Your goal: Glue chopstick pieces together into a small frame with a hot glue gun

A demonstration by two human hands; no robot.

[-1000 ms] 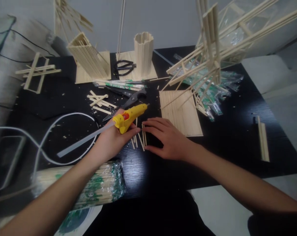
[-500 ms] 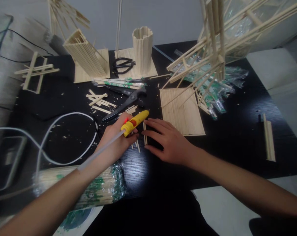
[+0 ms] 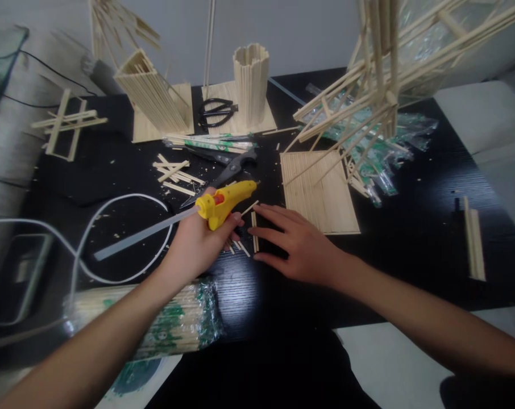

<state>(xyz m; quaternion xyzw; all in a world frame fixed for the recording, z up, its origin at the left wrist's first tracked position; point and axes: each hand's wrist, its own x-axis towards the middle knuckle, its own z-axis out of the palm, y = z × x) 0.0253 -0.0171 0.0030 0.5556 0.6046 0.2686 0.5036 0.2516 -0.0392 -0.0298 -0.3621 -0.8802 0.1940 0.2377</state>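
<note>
My left hand (image 3: 198, 236) is closed around a yellow hot glue gun (image 3: 227, 199), its nozzle pointing right and a long translucent glue stick (image 3: 146, 232) jutting from its back. A short wooden stick (image 3: 250, 208) slants between my left thumb and my right index fingertip; I cannot tell which hand bears it. My right hand (image 3: 291, 241) rests with fingers spread, their tips beside or touching a narrow pair of short sticks (image 3: 254, 233) on the black table. Under my left fingers lie several loose short sticks (image 3: 241, 246).
Ahead are a slatted wooden panel (image 3: 321, 199), pliers (image 3: 234, 170), black-handled scissors (image 3: 217, 112) and a scalloped stick tower (image 3: 251, 85). A large stick frame (image 3: 368, 108) overhangs the right. A white cable (image 3: 125, 196) loops left, near a wrapped stick bundle (image 3: 176, 324).
The glue gun has turned and shifted slightly left in my left hand, so its side and glue stick show more. A slanted short stick now shows between my hands. My right hand stays nearly still.
</note>
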